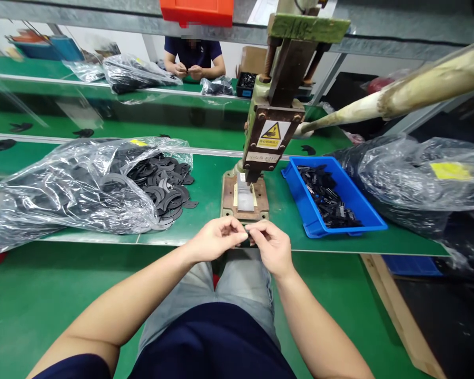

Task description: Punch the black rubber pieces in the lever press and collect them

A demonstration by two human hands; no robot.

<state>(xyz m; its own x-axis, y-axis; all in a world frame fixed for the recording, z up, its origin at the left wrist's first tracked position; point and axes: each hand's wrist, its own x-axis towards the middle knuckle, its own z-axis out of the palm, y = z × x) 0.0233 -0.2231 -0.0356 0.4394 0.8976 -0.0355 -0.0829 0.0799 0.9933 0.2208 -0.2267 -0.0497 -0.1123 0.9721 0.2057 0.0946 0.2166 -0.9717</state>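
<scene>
My left hand (219, 238) and my right hand (272, 245) meet at the bench's front edge, just before the base of a hand press (256, 202). Both are closed, fingertips pinched together. Between them shows a sliver of a small dark part (248, 230), mostly hidden by the fingers. Left of the press, curved flat black pieces (168, 192) spill from a clear plastic bag (75, 184). To the right stands a blue bin (363, 210) holding many small black parts (327, 197).
The press's pale lever (379, 105) slants across the upper right. Another plastic bag (411, 173) of dark pieces lies beyond the bin. A red bin (197, 10) sits on the shelf overhead. Across the line a person (193, 58) works at another green bench.
</scene>
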